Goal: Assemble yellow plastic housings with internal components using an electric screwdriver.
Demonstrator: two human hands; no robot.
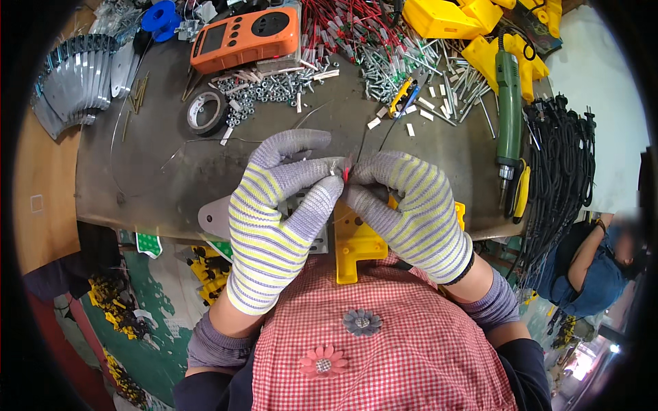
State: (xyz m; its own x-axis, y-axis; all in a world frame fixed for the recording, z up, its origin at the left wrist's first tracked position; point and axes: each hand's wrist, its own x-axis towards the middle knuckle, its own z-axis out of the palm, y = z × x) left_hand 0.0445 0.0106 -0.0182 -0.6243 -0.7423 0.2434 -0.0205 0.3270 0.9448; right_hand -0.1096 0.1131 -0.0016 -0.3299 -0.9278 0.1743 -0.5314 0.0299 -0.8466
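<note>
Both of my hands wear striped grey and yellow gloves and meet above the bench edge. Between thumb and forefinger, my left hand (277, 212) pinches a small silvery metal piece (334, 167). My right hand (411, 209) is closed in a pinch against it, on a small red piece (346, 171), perhaps a wire end; the fingertips partly cover it. A thin dark wire (362, 147) rises from beside the right fingertips. Below the hands lies a yellow plastic housing (360, 246), partly hidden. A grey metal plate (215, 218) shows behind my left hand.
An orange multimeter (247, 40), nuts (260, 89), screws (394, 65) and red wires (343, 20) lie along the back. Black tape (207, 114) sits at left. At right are a green electric screwdriver (508, 103), black cables (558, 157) and another person (593, 267).
</note>
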